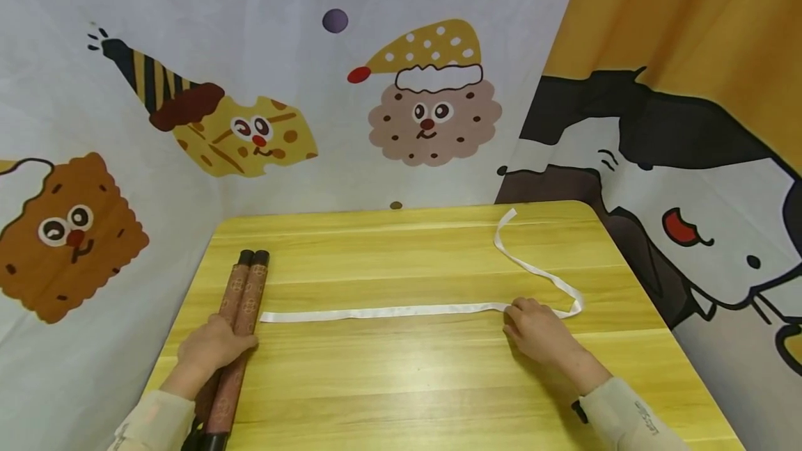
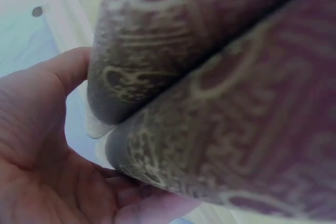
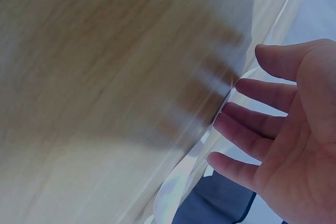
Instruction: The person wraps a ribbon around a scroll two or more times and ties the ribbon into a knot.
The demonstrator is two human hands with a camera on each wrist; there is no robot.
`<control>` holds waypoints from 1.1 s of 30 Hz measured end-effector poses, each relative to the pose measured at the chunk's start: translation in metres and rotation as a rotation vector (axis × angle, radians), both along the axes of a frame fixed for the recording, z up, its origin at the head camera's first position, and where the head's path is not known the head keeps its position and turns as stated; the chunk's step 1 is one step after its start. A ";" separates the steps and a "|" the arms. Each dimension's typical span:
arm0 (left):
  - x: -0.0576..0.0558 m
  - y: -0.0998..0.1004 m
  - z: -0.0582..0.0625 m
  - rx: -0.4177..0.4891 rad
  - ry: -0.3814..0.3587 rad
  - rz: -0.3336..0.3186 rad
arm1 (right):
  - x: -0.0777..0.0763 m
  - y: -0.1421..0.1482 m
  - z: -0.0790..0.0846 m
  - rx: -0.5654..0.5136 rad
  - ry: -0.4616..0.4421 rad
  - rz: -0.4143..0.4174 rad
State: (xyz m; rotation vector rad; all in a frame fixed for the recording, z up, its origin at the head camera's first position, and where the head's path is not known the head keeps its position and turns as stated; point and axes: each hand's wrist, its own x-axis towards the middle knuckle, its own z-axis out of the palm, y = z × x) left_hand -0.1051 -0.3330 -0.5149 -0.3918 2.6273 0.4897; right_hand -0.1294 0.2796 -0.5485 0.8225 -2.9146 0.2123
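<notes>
Two brown patterned rods (image 1: 249, 298) with black ends lie side by side at the table's left. My left hand (image 1: 211, 345) holds the pair across the middle; the left wrist view shows the thumb at one side and the fingers at the other of the rods (image 2: 220, 103). A narrow white ribbon (image 1: 382, 312) runs straight from beside the rods to my right hand (image 1: 540, 334), then bends back in a loose curve behind it. In the right wrist view the fingers of my right hand (image 3: 294, 119) are extended, their tips right at the ribbon (image 3: 178, 187) on the table.
The yellow wood-grain table (image 1: 376, 381) has rounded far corners. A white cloth with cartoon figures (image 1: 269, 33) hangs behind it and at the left. An orange curtain (image 1: 708, 26) with a large cartoon animal hangs along the right side.
</notes>
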 end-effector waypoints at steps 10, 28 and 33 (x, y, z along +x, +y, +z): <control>-0.003 -0.009 0.003 0.102 0.045 -0.055 | 0.001 0.000 -0.003 -0.002 -0.004 -0.010; -0.009 0.060 0.041 0.243 0.197 0.017 | -0.002 0.001 -0.006 0.024 0.013 -0.007; -0.011 0.088 0.043 0.259 0.212 0.005 | 0.000 0.000 -0.004 0.015 0.014 -0.002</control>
